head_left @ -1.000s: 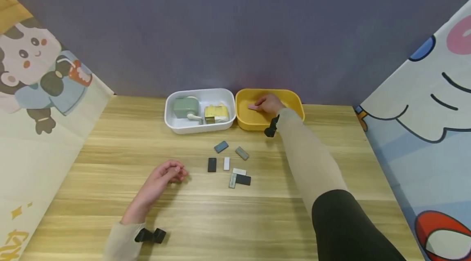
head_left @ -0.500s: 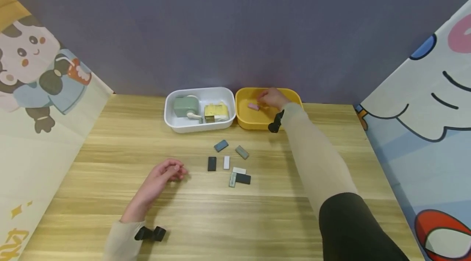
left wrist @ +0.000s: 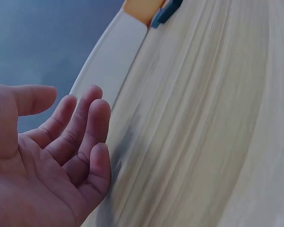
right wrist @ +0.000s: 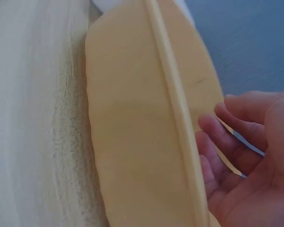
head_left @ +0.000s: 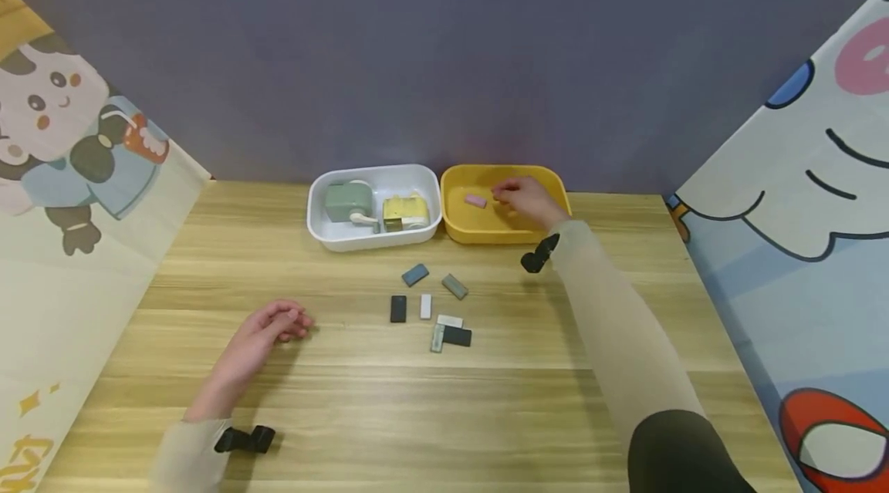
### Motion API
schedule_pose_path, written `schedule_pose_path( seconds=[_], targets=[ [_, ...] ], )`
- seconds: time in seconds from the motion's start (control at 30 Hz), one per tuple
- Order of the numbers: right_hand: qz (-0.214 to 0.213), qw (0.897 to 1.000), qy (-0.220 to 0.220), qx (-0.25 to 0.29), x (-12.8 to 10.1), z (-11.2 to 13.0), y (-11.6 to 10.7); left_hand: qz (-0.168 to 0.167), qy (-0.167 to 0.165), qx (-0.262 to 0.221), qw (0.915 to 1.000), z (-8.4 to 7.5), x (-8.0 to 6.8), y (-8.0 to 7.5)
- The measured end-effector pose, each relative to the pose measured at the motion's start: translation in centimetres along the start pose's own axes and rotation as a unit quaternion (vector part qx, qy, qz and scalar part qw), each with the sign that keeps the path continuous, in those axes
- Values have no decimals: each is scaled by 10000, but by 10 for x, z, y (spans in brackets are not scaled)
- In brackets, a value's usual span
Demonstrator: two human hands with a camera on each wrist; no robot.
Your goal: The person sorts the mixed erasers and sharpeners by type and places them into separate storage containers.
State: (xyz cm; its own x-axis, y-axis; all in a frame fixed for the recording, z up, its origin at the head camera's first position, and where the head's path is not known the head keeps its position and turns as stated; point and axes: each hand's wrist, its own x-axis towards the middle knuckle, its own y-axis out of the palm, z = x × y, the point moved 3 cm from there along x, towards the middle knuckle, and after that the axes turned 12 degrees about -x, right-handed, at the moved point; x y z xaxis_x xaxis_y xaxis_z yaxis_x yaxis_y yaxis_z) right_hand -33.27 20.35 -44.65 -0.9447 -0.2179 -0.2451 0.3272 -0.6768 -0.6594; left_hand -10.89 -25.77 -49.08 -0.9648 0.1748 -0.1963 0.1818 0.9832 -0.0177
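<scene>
My right hand [head_left: 531,200] hovers over the yellow bin [head_left: 486,234], its fingers loosely bent and holding nothing. A small pink block [head_left: 475,200] lies in that bin, to the left of the fingertips. In the right wrist view the hand [right wrist: 255,151] is beside the bin's rim, and the pink block is hidden. My left hand [head_left: 267,331] is at the left of the wooden table, palm turned inward. Its relaxed fingers [left wrist: 98,120] hold nothing. Nearest to it on the table is a black block [head_left: 398,308].
A white bin [head_left: 354,245] adjoins the yellow one and holds a green crank device [head_left: 349,202] and a yellow item [head_left: 406,210]. Blue [head_left: 415,275], grey [head_left: 454,286] and white [head_left: 426,306] blocks lie mid-table, among several. A dark wall [head_left: 444,53] stands behind.
My right hand has let go of the pink block, leaving it in the yellow bin, and has drawn back to the right. My left hand has shifted left.
</scene>
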Motion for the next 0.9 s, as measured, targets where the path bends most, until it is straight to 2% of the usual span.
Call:
schedule_pose_path(
  seconds=[0.1,0.2,0.33,0.47,0.67,0.73,0.9],
  targets=[
    [-397,9988,-205,191,-13,-4,-2,-57,-6,-35,10000,-1,-4,-7],
    [-991,9930,-472,433,-30,-9,-1,-74,-72,-26,9999,-1,-10,-10],
    [-1756,9777,-718,898,-55,-18,8,-176,-164,-13,9997,2,-17,-14],
    [-2178,9633,-936,1260,-85,-20,17,-164,-99,27,9998,2,-17,-17],
    [-2477,9470,-1361,1526,-135,2,27,-105,-78,140,9998,-2,-14,-18],
    [-2427,9485,-1390,1486,-146,5,34,-104,-66,134,9998,-4,-14,-16],
    [-2080,9609,-1254,1327,-165,7,56,-3,66,57,10000,-9,-10,-5]
  ],
)
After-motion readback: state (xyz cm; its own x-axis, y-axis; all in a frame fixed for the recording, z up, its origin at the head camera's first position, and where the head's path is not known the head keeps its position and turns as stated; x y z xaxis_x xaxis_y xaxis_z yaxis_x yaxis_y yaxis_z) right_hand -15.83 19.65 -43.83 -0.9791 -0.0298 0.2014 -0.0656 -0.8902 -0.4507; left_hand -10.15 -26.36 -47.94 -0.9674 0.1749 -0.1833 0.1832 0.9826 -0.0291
